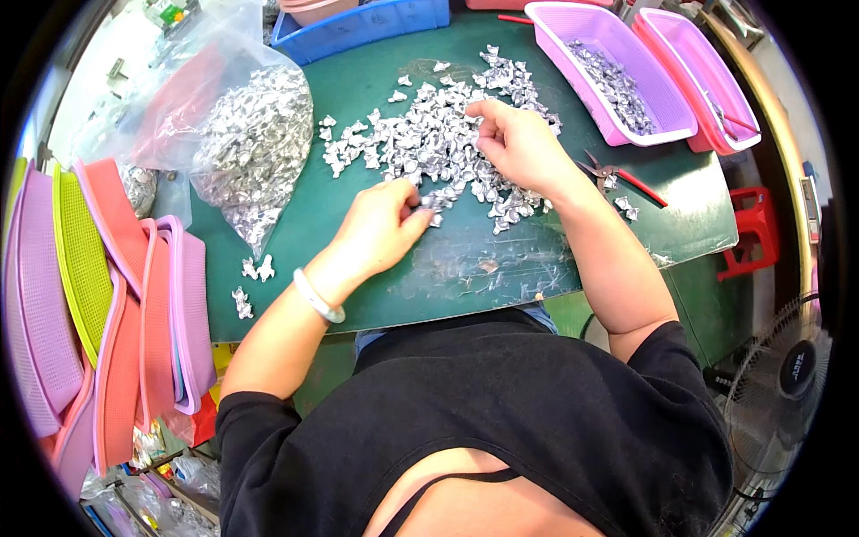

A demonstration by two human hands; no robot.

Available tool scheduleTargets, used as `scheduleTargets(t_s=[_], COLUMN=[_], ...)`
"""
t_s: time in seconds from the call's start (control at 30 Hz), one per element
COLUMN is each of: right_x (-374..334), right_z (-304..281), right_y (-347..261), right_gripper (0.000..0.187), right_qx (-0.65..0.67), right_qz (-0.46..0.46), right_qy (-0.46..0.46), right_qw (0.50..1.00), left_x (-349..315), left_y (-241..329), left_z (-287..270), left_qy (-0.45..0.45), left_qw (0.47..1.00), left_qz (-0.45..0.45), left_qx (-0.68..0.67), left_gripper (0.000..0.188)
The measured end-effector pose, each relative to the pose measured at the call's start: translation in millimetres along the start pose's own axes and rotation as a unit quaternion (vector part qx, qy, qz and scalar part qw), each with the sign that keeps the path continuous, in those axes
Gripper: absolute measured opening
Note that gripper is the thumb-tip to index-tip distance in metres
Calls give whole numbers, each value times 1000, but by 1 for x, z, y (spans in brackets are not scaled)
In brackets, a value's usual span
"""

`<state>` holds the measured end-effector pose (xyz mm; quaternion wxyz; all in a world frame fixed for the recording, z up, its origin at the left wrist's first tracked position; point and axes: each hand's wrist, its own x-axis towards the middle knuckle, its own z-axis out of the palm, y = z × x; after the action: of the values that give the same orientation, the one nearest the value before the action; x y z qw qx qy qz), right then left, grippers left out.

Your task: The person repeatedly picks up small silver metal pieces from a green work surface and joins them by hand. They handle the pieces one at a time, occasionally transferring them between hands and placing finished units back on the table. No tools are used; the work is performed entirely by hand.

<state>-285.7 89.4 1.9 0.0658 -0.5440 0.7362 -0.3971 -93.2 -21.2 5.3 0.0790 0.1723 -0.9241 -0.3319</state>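
Both hands are in the heap of small silver metal parts (438, 143) on the green tabletop (501, 259), left hand (380, 228) pinching one, right hand (519, 143) curled over some, purple basket (667, 107) only part-filled, loads left.

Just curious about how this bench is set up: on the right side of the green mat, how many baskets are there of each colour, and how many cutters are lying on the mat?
Purple basket: 1
Pink basket: 1
Red-handled cutters: 1
Total: 3
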Motion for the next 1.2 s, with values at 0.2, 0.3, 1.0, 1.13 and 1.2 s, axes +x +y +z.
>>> scheduleTargets(t_s=[0.2, 0.3, 1.0, 1.13, 1.2], right_x=[5, 6, -3, -4, -4], right_z=[-3, -4, 5, 2, 2], right_y=[2, -6, -26, -24, -24], right_gripper=[28, 28, 28, 27, 27], right_qx=[308, 487, 480, 482, 488], right_qz=[112, 170, 149, 159, 159], right_qy=[9, 0, 6, -11, -13], right_qw=[945, 857, 864, 862, 858], left_x=[23, 38, 47, 46, 46], left_y=[16, 7, 3, 1, 1], left_z=[-7, -10, -1, -2, -3], left_qy=[-10, 45, -52, -50, -49], left_qw=[999, 984, 811, 800, 794], left_qz=[-30, -31, -138, -155, -157], left_qx=[-13, -172, -566, -578, -585], left_gripper=[16, 13, 16, 16, 16])
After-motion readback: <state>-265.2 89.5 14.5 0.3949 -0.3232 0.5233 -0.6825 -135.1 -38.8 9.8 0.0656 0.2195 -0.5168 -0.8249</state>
